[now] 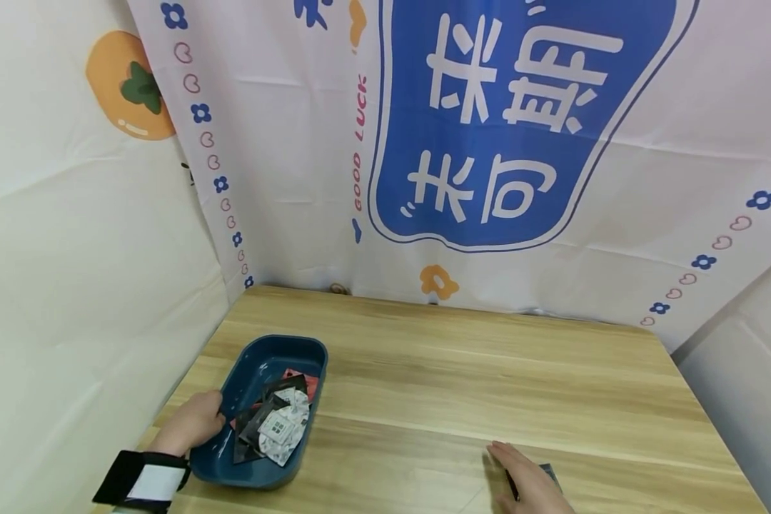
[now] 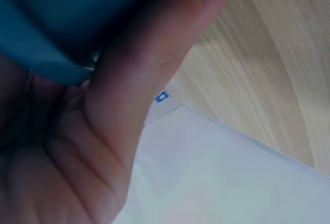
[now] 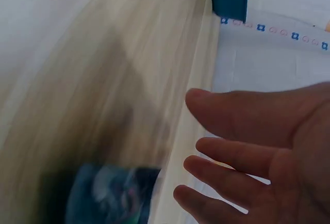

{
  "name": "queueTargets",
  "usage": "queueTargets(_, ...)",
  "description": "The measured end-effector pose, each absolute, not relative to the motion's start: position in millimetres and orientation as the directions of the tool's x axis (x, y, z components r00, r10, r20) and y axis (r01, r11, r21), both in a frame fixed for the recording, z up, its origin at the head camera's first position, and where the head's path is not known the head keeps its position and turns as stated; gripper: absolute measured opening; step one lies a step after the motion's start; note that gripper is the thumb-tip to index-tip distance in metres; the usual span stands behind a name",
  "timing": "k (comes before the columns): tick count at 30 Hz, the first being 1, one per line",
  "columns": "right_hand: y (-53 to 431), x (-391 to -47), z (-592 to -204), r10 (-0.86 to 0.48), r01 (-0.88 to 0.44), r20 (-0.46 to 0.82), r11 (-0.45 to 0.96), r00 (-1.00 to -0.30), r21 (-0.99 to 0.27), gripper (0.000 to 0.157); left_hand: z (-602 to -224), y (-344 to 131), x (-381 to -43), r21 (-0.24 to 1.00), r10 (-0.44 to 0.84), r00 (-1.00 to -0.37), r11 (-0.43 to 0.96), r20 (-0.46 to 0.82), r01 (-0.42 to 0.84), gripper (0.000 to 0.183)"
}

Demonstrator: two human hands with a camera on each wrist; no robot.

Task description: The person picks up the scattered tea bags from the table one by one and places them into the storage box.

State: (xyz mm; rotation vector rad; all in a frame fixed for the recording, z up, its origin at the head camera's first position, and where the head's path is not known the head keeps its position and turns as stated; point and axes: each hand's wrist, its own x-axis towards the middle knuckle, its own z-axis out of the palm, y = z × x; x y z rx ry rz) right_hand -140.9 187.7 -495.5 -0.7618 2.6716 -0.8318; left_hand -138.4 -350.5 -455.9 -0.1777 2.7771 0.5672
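My left hand (image 1: 195,421) grips the left rim of a dark blue plastic bin (image 1: 305,345) on the left of the table. In the left wrist view, the thumb (image 2: 142,64) lies along the outside of the bin wall (image 2: 46,43). Small flat packets, black, red and white with grey print (image 1: 279,428), lie piled in the bin. At the front right, my right hand (image 1: 528,480) is over the table with its fingers extended and apart. Close to it lies a small dark blue printed packet (image 3: 111,195), partly hidden by the hand in the head view.
The wooden table (image 1: 424,385) spans the front. A white cloth (image 1: 295,178) with blue print hangs behind its back edge, and pale cloth walls (image 1: 71,285) stand at the left and right sides.
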Motion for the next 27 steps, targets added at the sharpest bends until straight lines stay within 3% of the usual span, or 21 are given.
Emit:
queueTargets(6, 207.3, -144.9, -506.7, -0.563, -0.439, -0.099, 0.731, -0.82, -0.523, 0.074, -457.4, -350.4, -137.1, 0.377, -0.057, -0.946, 0.908, -0.32, -0.183, 0.013)
queueTargets(12, 215.1, -146.7, -507.8, -0.496, -0.377, -0.149, 0.794, -0.856, -0.477, 0.078, -457.0, -351.3, -137.4, 0.387, -0.066, -0.945, 0.902, -0.32, -0.194, 0.014)
queueTargets(16, 217.2, -146.7, -510.8, -0.466, -0.377, -0.104, 0.811, -0.879, -0.447, 0.078, -456.2, -351.4, -138.4, 0.395, -0.064, -0.947, 0.898, -0.316, -0.192, 0.015)
queueTargets(27, 219.9, -148.8, -507.8, -0.264, -0.201, -0.091, 0.878, -0.96, -0.434, 0.077, -456.9, -351.0, -137.2, 0.4, -0.058, -0.951, 0.899, -0.302, -0.182, 0.016)
